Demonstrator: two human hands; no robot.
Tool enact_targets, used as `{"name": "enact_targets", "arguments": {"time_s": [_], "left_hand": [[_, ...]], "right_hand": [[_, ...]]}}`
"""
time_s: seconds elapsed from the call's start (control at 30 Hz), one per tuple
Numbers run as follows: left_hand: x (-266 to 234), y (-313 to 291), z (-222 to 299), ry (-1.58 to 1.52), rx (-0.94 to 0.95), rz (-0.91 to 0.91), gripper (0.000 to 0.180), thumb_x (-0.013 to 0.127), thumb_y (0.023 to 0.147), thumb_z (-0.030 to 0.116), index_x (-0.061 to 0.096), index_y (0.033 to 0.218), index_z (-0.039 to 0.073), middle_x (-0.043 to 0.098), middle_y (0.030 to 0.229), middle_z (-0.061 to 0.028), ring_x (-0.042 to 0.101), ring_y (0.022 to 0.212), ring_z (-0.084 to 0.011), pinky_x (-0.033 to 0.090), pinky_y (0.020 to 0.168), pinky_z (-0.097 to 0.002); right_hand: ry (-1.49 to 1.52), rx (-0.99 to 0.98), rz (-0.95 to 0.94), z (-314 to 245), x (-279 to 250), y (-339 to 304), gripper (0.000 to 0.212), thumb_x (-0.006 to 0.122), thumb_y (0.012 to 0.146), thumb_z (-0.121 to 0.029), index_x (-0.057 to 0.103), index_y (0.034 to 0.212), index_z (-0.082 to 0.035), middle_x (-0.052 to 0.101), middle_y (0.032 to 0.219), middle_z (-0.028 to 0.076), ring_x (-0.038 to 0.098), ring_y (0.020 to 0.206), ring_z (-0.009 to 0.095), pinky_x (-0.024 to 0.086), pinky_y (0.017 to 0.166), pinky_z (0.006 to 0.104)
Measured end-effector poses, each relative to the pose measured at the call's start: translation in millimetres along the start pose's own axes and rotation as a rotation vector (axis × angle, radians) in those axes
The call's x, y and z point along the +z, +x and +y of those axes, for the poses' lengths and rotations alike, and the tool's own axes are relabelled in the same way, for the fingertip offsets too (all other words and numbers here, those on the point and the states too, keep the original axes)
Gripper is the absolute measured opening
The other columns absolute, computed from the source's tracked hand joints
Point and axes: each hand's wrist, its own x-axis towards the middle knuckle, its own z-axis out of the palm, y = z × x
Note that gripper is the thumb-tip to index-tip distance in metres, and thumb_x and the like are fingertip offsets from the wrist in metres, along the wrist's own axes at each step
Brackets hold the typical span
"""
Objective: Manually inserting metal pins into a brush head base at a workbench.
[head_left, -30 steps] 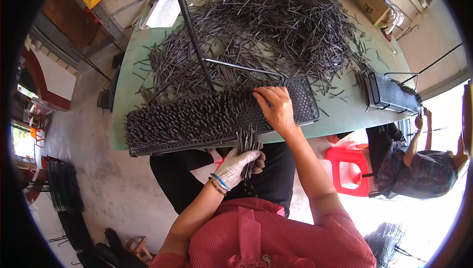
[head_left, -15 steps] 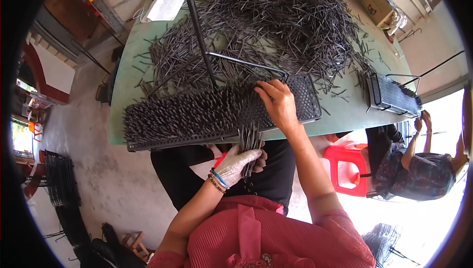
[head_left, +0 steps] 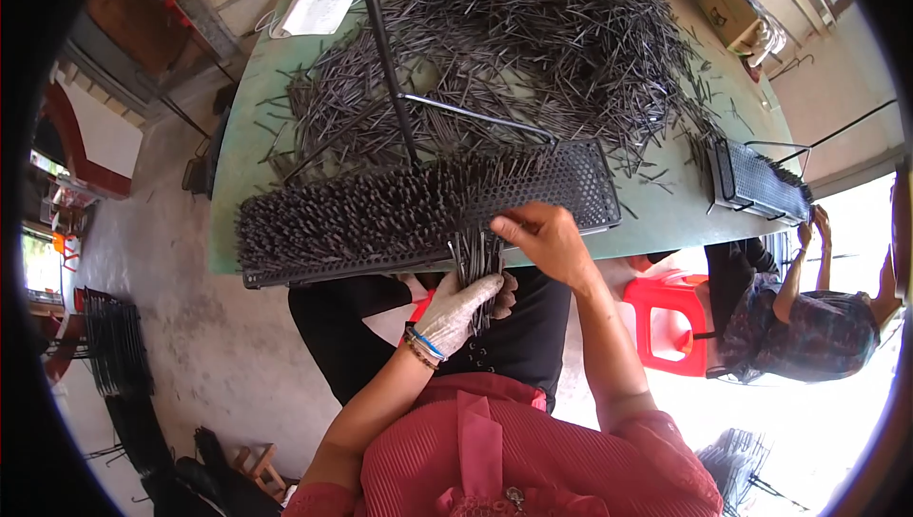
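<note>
The left hand (head_left: 464, 308), gloved, is closed around a bundle of dark strips (head_left: 471, 260), thumb across it, over the lap. The bundle stands roughly upright at the front side of a black perforated holder (head_left: 582, 184), its tips just beside the right hand (head_left: 552, 241). That bare hand is partly curled, thumb and forefinger nearly together; whether it pinches a strip, I cannot tell.

The holder lies along the near edge of the tabletop (head_left: 680, 215), densely filled with upright strips on the left, with open holes toward its right end. A thin metal bar (head_left: 475, 117) and a black rod (head_left: 380, 51) rise behind it. A loose pile of strips (head_left: 599, 41) spreads from there to the far edge. Green surface shows between the holder's right end and a second holder (head_left: 756, 179) at the right edge, and along the left edge.
</note>
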Motion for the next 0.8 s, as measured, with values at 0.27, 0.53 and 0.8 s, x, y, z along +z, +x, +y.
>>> {"name": "enact_targets", "arguments": {"time_s": [0.27, 0.53, 0.8], "left_hand": [[2.9, 2.8, -0.4, 0.121, -0.003, -0.095, 0.025, 0.063, 0.092, 0.009, 0.056, 0.115, 0.001, 0.067, 0.102, -0.0099, 0.065, 0.08, -0.0137, 0.054, 0.066, -0.0263], [-1.9, 12.6, 6.3, 0.208, -0.009, -0.051, 0.019, 0.062, 0.093, 0.011, 0.057, 0.109, 0.001, 0.067, 0.101, -0.01, 0.065, 0.08, -0.0134, 0.054, 0.066, -0.025], [-0.4, 15.9, 1.4, 0.059, -0.098, -0.002, 0.023, 0.058, 0.095, 0.009, 0.058, 0.117, 0.002, 0.066, 0.097, -0.0109, 0.067, 0.084, -0.0171, 0.056, 0.067, -0.0258]], "right_hand": [[0.613, 0.219, -0.109, 14.1, -0.6, -8.4, 0.022, 0.075, 0.085, -0.009, 0.068, 0.101, 0.004, 0.069, 0.088, 0.004, 0.063, 0.08, 0.009, 0.051, 0.073, 0.0239], [0.491, -0.049, 0.399, 11.9, -14.9, 14.8, 0.017, 0.071, 0.088, -0.008, 0.069, 0.101, 0.003, 0.07, 0.089, 0.004, 0.063, 0.081, 0.009, 0.05, 0.076, 0.0222], [0.109, -0.33, 0.617, 24.0, -3.4, 51.7, 0.017, 0.072, 0.084, -0.004, 0.069, 0.1, 0.0, 0.071, 0.088, 0.009, 0.066, 0.075, 0.012, 0.052, 0.071, 0.0261]]}}
